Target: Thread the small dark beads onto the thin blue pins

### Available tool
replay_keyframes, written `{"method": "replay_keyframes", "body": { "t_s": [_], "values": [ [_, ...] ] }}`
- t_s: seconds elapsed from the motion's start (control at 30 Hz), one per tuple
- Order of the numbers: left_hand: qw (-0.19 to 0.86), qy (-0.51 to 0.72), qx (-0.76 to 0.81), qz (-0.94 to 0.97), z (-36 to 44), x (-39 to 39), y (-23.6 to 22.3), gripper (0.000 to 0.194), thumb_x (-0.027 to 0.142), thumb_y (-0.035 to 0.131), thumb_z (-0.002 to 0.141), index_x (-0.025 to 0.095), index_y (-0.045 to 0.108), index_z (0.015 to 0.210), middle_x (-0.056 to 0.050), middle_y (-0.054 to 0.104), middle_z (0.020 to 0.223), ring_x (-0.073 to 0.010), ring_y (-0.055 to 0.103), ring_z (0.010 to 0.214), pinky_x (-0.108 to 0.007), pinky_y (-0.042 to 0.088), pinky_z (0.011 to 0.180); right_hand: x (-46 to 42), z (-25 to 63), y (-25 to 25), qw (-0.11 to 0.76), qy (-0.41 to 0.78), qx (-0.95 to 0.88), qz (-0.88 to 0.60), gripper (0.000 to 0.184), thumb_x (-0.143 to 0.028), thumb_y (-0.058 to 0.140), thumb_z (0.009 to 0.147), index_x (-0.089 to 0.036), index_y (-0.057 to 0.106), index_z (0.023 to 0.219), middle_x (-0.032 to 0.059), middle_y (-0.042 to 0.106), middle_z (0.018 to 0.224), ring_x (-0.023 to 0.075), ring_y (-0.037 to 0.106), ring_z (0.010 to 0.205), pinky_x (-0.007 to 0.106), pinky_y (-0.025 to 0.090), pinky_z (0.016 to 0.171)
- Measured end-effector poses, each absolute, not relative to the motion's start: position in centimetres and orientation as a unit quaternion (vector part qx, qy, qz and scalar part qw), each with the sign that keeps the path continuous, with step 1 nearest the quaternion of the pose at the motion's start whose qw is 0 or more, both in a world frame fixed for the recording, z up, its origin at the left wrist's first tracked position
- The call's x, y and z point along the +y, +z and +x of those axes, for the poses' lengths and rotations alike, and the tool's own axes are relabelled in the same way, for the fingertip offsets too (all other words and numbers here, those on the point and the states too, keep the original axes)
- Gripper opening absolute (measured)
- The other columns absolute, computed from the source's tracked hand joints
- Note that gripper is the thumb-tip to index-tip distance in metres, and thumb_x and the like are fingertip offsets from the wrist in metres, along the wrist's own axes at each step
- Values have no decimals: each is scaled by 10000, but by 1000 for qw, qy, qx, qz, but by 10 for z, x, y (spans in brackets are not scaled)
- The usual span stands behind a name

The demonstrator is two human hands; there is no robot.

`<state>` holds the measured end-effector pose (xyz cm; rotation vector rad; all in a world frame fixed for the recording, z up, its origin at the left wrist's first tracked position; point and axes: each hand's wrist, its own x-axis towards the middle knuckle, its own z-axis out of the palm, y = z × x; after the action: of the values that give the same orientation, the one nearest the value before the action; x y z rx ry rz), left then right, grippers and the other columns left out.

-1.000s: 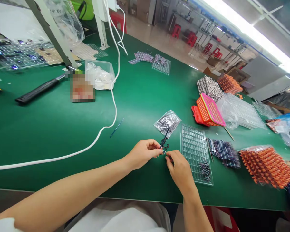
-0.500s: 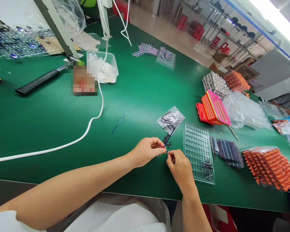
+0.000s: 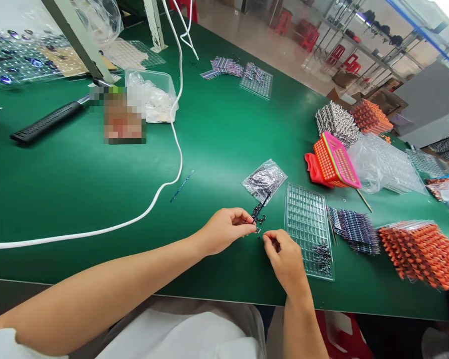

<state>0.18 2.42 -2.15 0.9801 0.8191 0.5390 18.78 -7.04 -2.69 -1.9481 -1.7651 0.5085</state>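
My left hand [image 3: 224,232] pinches a thin dark-blue strip [image 3: 262,205] that slants up and away from its fingertips. A small pale end shows by the thumb. Just to the right, my right hand [image 3: 286,259] has thumb and forefinger closed together, a small gap from the left fingertips. Anything in that pinch is too small to make out. Small dark beads [image 3: 261,219] lie beyond the fingers. Behind them is a clear bag [image 3: 265,180] with dark contents. A clear compartment tray [image 3: 307,219] sits right of my right hand, with dark thin pieces [image 3: 322,258] in its near corner.
A loose blue strip [image 3: 182,186] lies left of the bag. A white cable [image 3: 134,218] crosses the left side, near a black-handled tool [image 3: 47,122] and a plastic tub [image 3: 174,113]. Rightward are a pink-orange basket [image 3: 331,159], stacked dark strips [image 3: 353,229] and orange pieces [image 3: 421,254].
My right hand has drawn slightly right, away from the left fingertips it was meeting. My left hand keeps the strip. The whole view has shifted a little, and the cable appears further right.
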Motion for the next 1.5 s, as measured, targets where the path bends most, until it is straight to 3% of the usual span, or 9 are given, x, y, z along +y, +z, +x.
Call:
{"method": "replay_keyframes", "body": {
  "t_s": [0.37,0.6,0.93,1.3,1.5],
  "values": [
    [769,228,400,444,2,26,-20,193,281,777,719,164,643,794,23,653,716,-124,577,690,-255,418,676,-94,182,-36,304,112,-655,-683,133,-153,513,958,-190,637,992,32,622,862,137,580,722,272,480,666],
    [765,225,410,442,1,27,-20,175,271,764,738,165,640,800,23,668,732,-122,588,708,-246,413,673,-92,182,-43,280,27,-692,-664,163,-106,574,919,-180,671,1028,62,617,875,193,578,842,343,499,747],
    [767,231,409,438,2,28,-21,158,259,761,745,168,640,792,30,659,722,-114,586,703,-240,420,672,-89,175,-39,198,-33,-756,-623,225,-86,584,918,-146,661,1120,72,666,846,207,561,772,366,482,717],
    [766,232,394,452,0,25,-19,142,258,746,753,168,641,785,18,649,744,-121,589,712,-248,431,675,-68,180,-38,186,27,-751,-632,159,-139,513,946,-165,664,906,72,641,815,201,590,771,336,476,722],
    [782,225,347,466,-1,21,-14,133,248,721,769,165,617,770,-63,731,933,-199,680,917,-337,495,882,-77,175,-24,342,161,-633,-676,136,-187,541,919,-194,645,832,14,592,749,140,535,640,271,448,610]
  ]
}}
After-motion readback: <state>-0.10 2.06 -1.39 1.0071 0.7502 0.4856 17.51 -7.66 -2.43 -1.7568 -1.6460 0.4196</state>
